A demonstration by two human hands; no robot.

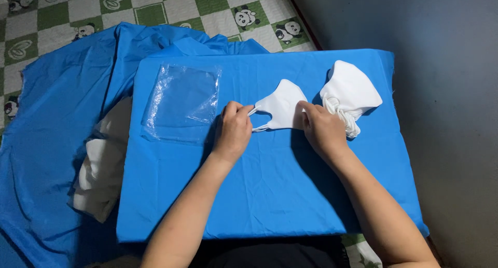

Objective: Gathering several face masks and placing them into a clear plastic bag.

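Note:
A white face mask [281,106] lies flat in the middle of a board covered in blue cloth [270,195]. My left hand [233,130] pinches the mask's left ear loop between thumb and fingers. My right hand [322,128] presses on the mask's right end, its fingertips on the fabric. Just right of that hand sits a small stack of white masks [350,92] with their loops bunched at the bottom. A clear plastic bag [182,99] lies flat on the board to the left of my left hand.
Loose blue cloth [57,117] spreads off the board's left side over a green and white checked mat with panda pictures [155,9]. A white bundle [101,164] sits tucked beside the board's left edge. A grey wall [446,92] runs along the right.

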